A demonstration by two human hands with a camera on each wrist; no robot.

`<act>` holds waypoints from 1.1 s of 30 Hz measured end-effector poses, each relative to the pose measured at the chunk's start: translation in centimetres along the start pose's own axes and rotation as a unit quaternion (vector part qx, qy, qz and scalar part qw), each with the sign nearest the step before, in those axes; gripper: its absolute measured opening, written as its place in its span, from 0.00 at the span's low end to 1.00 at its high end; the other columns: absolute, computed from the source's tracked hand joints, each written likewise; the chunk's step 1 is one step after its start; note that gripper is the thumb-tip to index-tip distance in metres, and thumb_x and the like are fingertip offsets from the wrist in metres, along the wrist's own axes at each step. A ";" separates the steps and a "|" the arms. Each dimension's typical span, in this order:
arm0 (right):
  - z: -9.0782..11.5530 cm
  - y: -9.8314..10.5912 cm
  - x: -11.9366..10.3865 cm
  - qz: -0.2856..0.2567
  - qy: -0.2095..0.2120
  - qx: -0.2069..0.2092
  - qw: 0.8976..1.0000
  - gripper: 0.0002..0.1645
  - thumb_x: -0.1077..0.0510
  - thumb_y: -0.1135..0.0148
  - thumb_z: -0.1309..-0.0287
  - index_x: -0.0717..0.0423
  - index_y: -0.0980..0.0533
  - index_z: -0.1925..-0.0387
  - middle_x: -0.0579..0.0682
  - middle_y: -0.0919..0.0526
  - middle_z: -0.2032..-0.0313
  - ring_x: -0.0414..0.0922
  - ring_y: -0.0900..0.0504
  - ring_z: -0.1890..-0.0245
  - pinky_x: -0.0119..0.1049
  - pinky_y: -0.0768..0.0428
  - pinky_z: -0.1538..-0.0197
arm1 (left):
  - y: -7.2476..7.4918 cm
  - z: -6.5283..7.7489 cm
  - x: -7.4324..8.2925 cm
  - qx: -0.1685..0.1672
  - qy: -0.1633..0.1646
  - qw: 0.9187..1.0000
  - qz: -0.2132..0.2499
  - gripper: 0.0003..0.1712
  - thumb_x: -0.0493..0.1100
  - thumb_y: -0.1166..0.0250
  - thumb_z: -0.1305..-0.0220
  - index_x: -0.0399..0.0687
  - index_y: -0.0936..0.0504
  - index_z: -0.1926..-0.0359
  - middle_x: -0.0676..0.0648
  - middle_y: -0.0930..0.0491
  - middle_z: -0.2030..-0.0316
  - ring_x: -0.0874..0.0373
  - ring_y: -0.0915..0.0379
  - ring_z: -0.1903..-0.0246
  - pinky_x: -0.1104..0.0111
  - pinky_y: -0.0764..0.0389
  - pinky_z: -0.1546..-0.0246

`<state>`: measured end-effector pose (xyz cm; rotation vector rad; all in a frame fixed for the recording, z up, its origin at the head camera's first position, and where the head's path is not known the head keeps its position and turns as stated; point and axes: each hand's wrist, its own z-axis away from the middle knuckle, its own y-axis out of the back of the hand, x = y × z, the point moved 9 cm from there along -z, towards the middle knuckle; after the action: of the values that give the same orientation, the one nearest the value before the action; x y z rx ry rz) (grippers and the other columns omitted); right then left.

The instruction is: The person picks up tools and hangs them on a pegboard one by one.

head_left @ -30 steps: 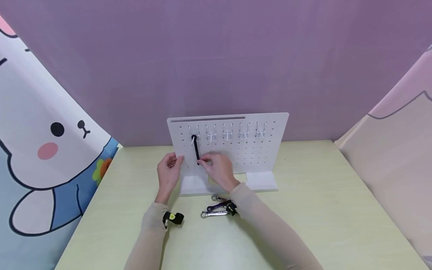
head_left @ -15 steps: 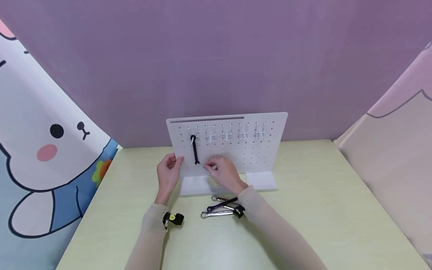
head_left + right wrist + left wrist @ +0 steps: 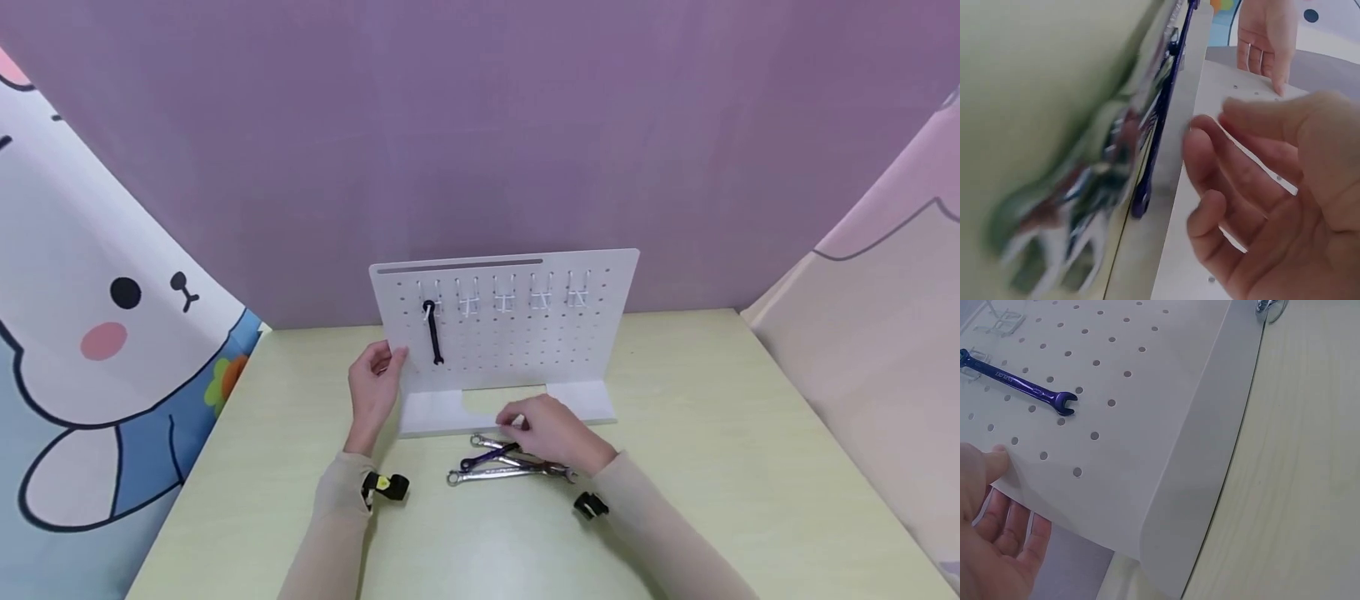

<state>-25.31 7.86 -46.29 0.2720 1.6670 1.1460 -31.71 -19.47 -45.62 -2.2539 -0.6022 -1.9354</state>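
Moved: right hand, down from dark purple metal wrench, hung on white perforated pegboard, to loose silver-and-purple metal wrench pile; fingers half-curled, holding nothing. Left hand: gripping pegboard's left edge. Advisable: pinch 1 wrench, board steadied.

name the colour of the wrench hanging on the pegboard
The hanging wrench is dark purple-blue with a metallic sheen, clearest in the left wrist view.

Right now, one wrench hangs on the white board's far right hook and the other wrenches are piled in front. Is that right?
Not quite: the hanging wrench is on the far left hook, as the head view shows. The other wrenches are piled in front.
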 end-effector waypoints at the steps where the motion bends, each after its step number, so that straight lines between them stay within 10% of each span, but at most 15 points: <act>1: 0.5 0.0 0.1 0.003 0.002 -0.007 1.000 0.11 0.58 0.33 0.28 0.54 0.12 0.50 0.48 0.07 0.55 0.36 0.14 0.66 0.32 0.15 0.60 | -0.1 0.0 -0.1 -0.002 0.004 1.000 -0.001 0.15 0.43 0.30 0.26 0.37 0.15 0.46 0.35 0.13 0.51 0.64 0.20 0.59 0.81 0.19 0.58; 13: 2.3 -0.3 0.7 0.047 -0.006 0.001 0.999 0.11 0.62 0.29 0.33 0.56 0.12 0.51 0.50 0.07 0.53 0.46 0.11 0.54 0.49 0.12 0.46 | 0.1 -0.3 -0.1 0.005 -0.001 1.000 0.005 0.14 0.43 0.30 0.27 0.37 0.14 0.47 0.36 0.13 0.53 0.69 0.20 0.62 0.81 0.19 0.59; 33: 2.3 0.4 1.4 -0.038 0.028 0.036 0.998 0.06 0.64 0.33 0.30 0.57 0.13 0.55 0.47 0.11 0.59 0.33 0.21 0.68 0.29 0.18 0.62 | -0.1 0.0 -0.4 0.002 -0.002 1.000 0.014 0.15 0.41 0.30 0.27 0.35 0.15 0.47 0.32 0.13 0.52 0.73 0.21 0.63 0.82 0.19 0.59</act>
<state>-24.15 10.22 -46.85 0.2220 1.7544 1.0480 -31.80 -19.51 -45.97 -2.2516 -0.5723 -1.9151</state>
